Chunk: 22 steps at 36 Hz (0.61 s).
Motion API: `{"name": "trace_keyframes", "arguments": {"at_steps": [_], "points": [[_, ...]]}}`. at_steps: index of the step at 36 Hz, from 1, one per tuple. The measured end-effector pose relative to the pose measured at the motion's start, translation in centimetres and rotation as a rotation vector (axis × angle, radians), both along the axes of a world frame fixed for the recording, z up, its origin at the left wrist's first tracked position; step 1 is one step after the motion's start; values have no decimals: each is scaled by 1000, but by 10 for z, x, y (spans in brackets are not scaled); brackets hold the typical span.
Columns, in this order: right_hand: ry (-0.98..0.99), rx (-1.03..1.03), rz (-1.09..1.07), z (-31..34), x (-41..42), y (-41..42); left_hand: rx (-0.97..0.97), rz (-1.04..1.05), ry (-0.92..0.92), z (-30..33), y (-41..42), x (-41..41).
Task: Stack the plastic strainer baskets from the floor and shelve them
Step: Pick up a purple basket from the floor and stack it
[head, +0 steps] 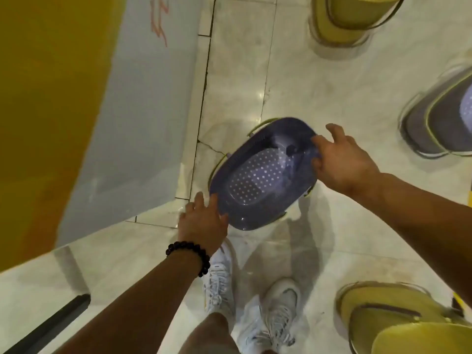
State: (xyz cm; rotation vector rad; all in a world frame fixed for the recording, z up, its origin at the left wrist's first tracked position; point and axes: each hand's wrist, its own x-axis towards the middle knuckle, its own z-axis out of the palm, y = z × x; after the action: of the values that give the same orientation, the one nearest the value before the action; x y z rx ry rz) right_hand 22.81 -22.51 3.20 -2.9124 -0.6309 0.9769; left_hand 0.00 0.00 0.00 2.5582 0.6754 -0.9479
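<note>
A purple oval strainer basket [258,175] with a dotted perforated bottom sits on the pale tiled floor in the middle of the head view, with a yellow-green rim showing beneath it. My left hand [201,221] touches its near-left rim, fingers spread. At the far-right rim my right hand [339,159] curls its fingers over the edge. More baskets stand on the floor: a yellow stack [342,19] at top right, a grey and purple one [444,123] at right, and a yellow stack [398,325] at bottom right.
A pale grey and yellow unit [107,103] rises along the left side. My white shoes [255,302] stand just below the purple basket. A dark bar [51,325] lies at bottom left. The floor [293,72] is glossy marble tile.
</note>
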Motion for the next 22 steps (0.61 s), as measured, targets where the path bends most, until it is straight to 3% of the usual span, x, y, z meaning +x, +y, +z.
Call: {"name": "trace_keyframes", "arguments": {"at_steps": [4,8,11,17,22], "points": [[83,60,-51,-29,1,-6,-154,166,-95,-16,3,4],[197,250,-255,-48,-7,-16,-232,268,-174,-19,7,12],[158,343,-244,-46,-21,-25,-258,329,-238,-5,16,23],[137,434,-401,-5,-59,-59,-329,373,-311,60,28,49],[119,633,-625,74,-93,-103,-383,313,-328,140,22,69]]}}
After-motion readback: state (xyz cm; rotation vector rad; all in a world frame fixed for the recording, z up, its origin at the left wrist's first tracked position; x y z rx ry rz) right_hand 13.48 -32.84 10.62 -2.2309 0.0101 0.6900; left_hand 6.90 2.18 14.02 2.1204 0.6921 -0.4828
